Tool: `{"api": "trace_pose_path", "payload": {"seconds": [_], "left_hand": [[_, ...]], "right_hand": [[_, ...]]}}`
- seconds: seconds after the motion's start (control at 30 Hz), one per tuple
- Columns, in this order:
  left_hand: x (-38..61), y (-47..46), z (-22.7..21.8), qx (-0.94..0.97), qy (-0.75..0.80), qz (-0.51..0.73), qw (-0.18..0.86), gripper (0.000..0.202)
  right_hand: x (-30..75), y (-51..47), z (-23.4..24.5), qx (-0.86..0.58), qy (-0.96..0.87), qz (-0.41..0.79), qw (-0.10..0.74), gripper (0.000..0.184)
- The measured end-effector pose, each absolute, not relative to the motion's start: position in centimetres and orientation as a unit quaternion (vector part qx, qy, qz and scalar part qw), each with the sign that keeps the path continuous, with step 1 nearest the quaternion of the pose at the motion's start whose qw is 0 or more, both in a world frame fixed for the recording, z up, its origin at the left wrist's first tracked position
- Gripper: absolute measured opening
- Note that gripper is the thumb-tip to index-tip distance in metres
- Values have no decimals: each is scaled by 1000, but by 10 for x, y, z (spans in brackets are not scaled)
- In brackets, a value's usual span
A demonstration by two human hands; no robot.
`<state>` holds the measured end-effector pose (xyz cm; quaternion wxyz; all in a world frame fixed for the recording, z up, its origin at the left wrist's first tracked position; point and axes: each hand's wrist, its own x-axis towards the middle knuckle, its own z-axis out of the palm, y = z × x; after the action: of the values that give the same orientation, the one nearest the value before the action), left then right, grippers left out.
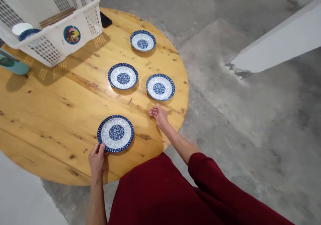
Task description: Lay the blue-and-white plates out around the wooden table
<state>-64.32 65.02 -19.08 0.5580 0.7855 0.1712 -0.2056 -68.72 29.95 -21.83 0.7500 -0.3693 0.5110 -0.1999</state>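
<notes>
Fingers (101,148) of the left hand (96,159) pinch the lower-left rim of the nearest plate (115,133), the thumb lying on top of the blue border and the other fingers tucked under or against the edge. That plate lies flat in the lower middle of the frame, just up and to the right of those fingers and touching them. The right hand (158,114) hovers over bare wood to the right of it, its fingers loosely curled together and holding nothing; it sits between the nearest plate and the plate on the right (160,87), apart from both.

From largest to smallest: the round wooden table (50,111) fills the left half of the frame, with grey concrete floor to its right. A white plastic basket (52,41) stands at the upper left of the tabletop, tilted, with a round sticker (72,34) on its side and a blue-rimmed dish (26,33) showing inside. A teal object (13,66) lies at the left edge below the basket. The middle plate (122,76) lies left of the right one, and the far plate (142,40) lies above them both. A small black object (105,19) peeks out behind the basket's right corner.
</notes>
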Motion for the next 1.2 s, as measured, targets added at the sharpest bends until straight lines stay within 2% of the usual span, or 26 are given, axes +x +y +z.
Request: {"api": "trace_pose_path", "payload": {"seconds": [0.1, 0.33, 0.7, 0.9, 1.03, 1.2], "left_hand": [[-643, 649, -190, 783, 179, -200, 561, 44], [-643, 652, -193, 776, 181, -215, 565, 47], [-643, 650, -185, 797, 174, -215, 537, 53], [-646, 649, -179, 812, 153, -213, 522, 46], [-649, 648, -179, 814, 138, -201, 526, 40], [-657, 641, -175, 821, 133, -179, 525, 33]], "right_hand": [[-672, 265, -216, -366, 533, -217, 731, 33], [-659, 250, -213, -384, 570, -225, 691, 14], [-662, 253, -209, -386, 569, -228, 690, 14], [-674, 273, -203, -413, 553, -175, 703, 32], [-657, 294, -203, -480, 480, -102, 727, 25], [-596, 291, -200, -532, 452, -83, 711, 20]]}}
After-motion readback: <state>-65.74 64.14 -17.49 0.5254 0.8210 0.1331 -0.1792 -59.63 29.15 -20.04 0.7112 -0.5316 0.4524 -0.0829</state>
